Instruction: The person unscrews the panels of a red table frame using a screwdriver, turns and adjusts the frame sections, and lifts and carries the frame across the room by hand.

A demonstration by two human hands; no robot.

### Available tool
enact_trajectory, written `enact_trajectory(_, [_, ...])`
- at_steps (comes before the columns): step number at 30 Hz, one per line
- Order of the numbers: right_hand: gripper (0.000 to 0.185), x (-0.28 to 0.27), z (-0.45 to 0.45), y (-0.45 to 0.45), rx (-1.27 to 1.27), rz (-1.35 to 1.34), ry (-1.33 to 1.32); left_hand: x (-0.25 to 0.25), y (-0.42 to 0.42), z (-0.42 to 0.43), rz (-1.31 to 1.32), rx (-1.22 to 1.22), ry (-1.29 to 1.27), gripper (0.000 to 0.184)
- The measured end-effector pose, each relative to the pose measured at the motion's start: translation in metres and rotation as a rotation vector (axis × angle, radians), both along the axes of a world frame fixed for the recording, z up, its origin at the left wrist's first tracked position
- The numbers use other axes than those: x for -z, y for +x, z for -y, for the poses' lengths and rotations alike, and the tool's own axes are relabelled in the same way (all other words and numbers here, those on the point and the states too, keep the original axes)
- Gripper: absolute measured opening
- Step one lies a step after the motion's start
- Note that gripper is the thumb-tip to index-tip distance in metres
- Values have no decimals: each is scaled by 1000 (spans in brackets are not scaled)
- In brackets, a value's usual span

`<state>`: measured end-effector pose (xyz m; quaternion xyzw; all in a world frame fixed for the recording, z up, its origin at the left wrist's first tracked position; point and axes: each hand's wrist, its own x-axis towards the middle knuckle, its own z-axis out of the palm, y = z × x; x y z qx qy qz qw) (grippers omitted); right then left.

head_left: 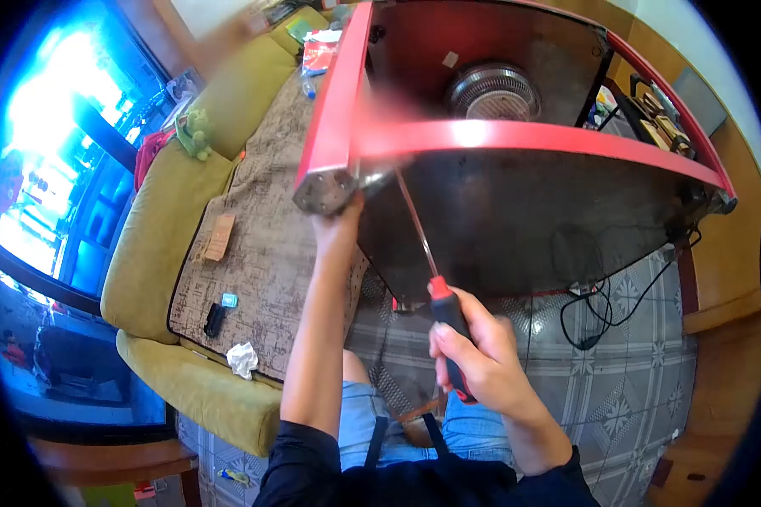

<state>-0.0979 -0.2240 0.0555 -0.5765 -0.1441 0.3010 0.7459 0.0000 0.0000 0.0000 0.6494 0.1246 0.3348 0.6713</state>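
My right hand (482, 351) is wrapped round the black and red handle of a long screwdriver (450, 325). Its shaft points up and away to the underside of a red frame bar (533, 137). My left hand (340, 226) is raised at the corner of the red frame, just below the metal end of a red leg (325, 190); its fingers are mostly hidden behind the leg and blurred. Below the bar is a dark panel (516, 220). Where the screwdriver tip meets the frame is blurred.
A green sofa (139, 253) with a patterned cover (254, 228) stands at the left, holding crumpled tissue (243, 360) and a small black object (215, 320). A round metal heater (495, 93) sits behind the bar. Black cable (604, 317) trails over the tiled floor at the right.
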Motion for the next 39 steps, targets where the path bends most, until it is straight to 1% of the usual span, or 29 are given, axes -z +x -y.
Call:
enact_trajectory(2, [47,10,7,-3,16,-69,87,1,-3,4,-13,-39,94,31])
enact_trajectory(3, [47,-5,12,1,24,-60,-12,8,1,14,-8,-34,-6,31])
enact_trajectory(5, [47,-4,4,1,41,-99,3,6,3,5,64,67,-17,26])
enact_trajectory(10, [47,-8,-16,1,-39,-87,-11,11,6,-5,123,136,38,24])
enact_trajectory(13, [45,-8,-26,5,-4,-82,16,7,3,-3,63,146,21,25])
enact_trajectory(16, [44,-11,-30,4,6,-138,81,10,6,-4,127,134,68,25])
enact_trajectory(19, [44,-8,-29,-2,23,-164,122,7,6,-3,95,120,70,24])
enact_trajectory(20, [44,-7,-27,-4,28,-169,124,8,6,-3,108,148,2,24])
enact_trajectory(21, [44,-7,-24,-5,55,-179,142,9,6,-5,102,153,5,24])
enact_trajectory(25, [44,-7,-13,-6,106,-190,170,7,9,-4,118,102,88,29])
enact_trajectory(27, [44,-10,-11,-5,102,-190,162,6,9,-2,36,31,18,31])
enact_trajectory(29, [44,-11,-11,-4,57,-148,131,8,8,-5,57,64,40,34])
enact_trajectory(31, [43,-10,-13,-1,45,-157,136,-4,3,0,-46,76,-6,36])
enact_trajectory(32, [42,-8,-14,2,44,-155,137,5,6,-5,31,57,47,38])
enact_trajectory(35, [41,-7,-14,4,41,-150,138,9,8,-9,16,46,117,42])
enact_trajectory(39, [40,-7,-13,2,54,-159,159,7,5,-7,28,71,83,44])
